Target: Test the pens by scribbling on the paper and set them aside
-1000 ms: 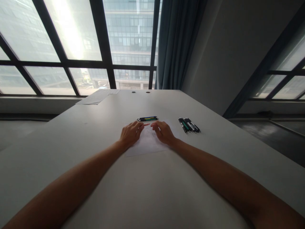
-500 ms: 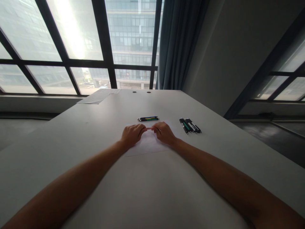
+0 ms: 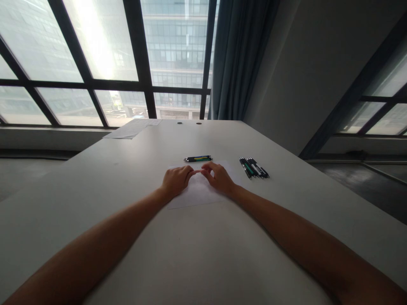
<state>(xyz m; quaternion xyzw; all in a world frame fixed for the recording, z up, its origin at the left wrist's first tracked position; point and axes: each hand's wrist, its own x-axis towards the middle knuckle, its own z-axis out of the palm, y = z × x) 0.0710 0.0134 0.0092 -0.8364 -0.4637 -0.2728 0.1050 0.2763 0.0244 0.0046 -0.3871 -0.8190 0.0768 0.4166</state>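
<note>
A sheet of white paper [image 3: 197, 195] lies on the table, with both my hands over it. My left hand [image 3: 176, 180] is closed, its fingers bent and pressed together. Across the small gap, my right hand [image 3: 220, 178] curls its thumb and forefinger toward the left fingertips. A thin pinkish strip [image 3: 197, 171] bridges the two hands; I cannot tell whether it is a finger or a small held object. Just beyond the hands lie a few dark pens [image 3: 197, 159] with blue, yellow and green parts. Several more pens [image 3: 254, 168] rest side by side to the right.
The white table [image 3: 203, 250] stretches away toward large windows [image 3: 178, 46]. Papers [image 3: 127, 129] lie at its far left edge. Two dark round fittings [image 3: 199, 123] are set near the far end. A blue curtain [image 3: 235, 63] hangs behind the table.
My right thumb and forefinger have shifted slightly, with the forefinger raised and the thumb reaching further left. My left hand has stayed nearly still. The pens and paper have not moved.
</note>
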